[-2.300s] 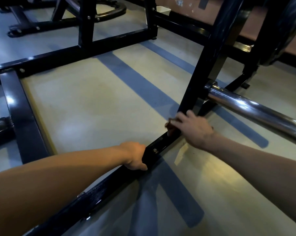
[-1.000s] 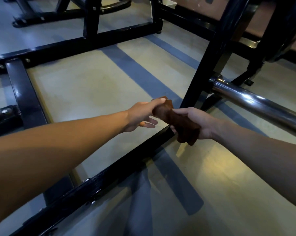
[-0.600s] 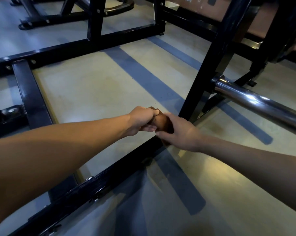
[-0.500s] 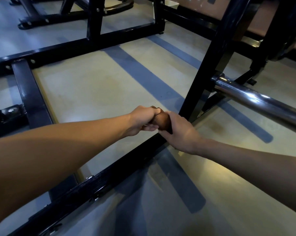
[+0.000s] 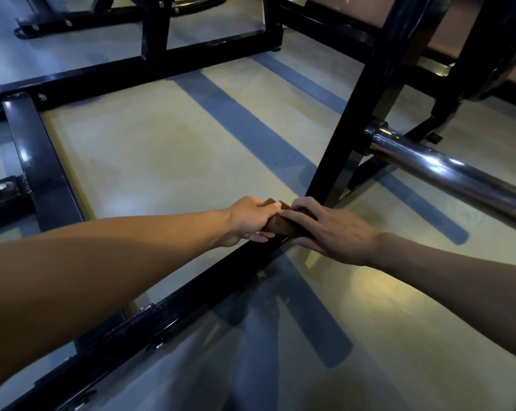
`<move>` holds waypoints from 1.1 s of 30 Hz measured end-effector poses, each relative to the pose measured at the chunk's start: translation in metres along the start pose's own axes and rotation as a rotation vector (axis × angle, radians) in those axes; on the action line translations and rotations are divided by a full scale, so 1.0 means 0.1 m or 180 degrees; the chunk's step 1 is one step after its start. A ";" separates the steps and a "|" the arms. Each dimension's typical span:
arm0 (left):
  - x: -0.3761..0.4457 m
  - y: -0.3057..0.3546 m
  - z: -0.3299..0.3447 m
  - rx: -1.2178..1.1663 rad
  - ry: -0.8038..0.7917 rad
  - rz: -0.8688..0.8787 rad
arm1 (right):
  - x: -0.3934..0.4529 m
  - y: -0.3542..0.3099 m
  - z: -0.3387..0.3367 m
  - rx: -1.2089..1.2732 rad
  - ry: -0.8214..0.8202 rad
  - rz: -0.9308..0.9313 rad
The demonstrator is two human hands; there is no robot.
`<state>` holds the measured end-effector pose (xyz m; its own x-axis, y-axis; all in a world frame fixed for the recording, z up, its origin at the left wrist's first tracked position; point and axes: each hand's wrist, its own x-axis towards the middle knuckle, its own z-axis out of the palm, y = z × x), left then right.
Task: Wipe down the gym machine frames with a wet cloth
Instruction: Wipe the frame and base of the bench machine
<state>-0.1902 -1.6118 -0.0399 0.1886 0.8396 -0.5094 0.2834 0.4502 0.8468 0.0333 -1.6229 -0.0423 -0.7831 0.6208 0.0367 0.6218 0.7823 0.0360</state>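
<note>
gripping a bunched brown cloth (image 5: 276, 225) at the middle of the view, the left hand (image 5: 247, 222) is curling its fingers round the near end of it, thumb lying along the top. the right hand (image 5: 330, 229) is lying over the other end, fingers stretched out fairly flat and pressing down on the cloth rather than closing round it; whether its thumb is tucked under cannot be told. the cloth is sitting on or just above the black floor rail (image 5: 173, 310), right where that rail is meeting the slanted black upright (image 5: 366, 93) that is rising toward one o'clock. how wet the cloth is cannot be told.

a chrome bar (image 5: 446, 170) is sticking out toward three o'clock from the upright, well clear of both hands. a second black rail (image 5: 37, 161) is running along the floor (image 5: 150, 149) at nine o'clock, and more black frame (image 5: 150, 63) is crossing at eleven.

judging from this, the person is resettling or folding the cloth between wiping strokes, at the foot of the upright. the next move is probably calling for one hand to take the cloth alone, flatten it on the metal, and drag it either along the rail toward seven o'clock or up the upright, keeping firm pressure and working round the bolts.
</note>
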 end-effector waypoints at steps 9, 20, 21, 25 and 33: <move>-0.03 -0.19 -0.04 0.2796 0.0053 0.0447 | -0.01 0.50 -0.29 -0.1037 0.0631 0.1402; -0.10 -0.40 -0.08 0.4563 -0.0527 0.0220 | 0.11 0.08 -0.04 -0.0892 -0.1125 0.1039; -0.11 -0.41 -0.09 0.4571 -0.0538 0.0165 | 0.15 0.14 -0.10 -0.0969 -0.0932 0.1124; -0.10 -0.40 -0.11 0.4491 -0.0547 0.0148 | 0.17 0.51 -0.30 -0.1199 0.0324 0.1626; -0.07 -0.34 -0.11 0.4440 -0.0672 0.0084 | 0.07 0.28 -0.10 -0.0977 -0.0701 0.1062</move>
<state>-0.2117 -1.6293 -0.0638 0.3084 0.7263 -0.6143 0.9390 -0.3358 0.0744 0.0454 -1.5971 -0.0306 -0.5035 0.8565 -0.1140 0.7859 0.5088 0.3514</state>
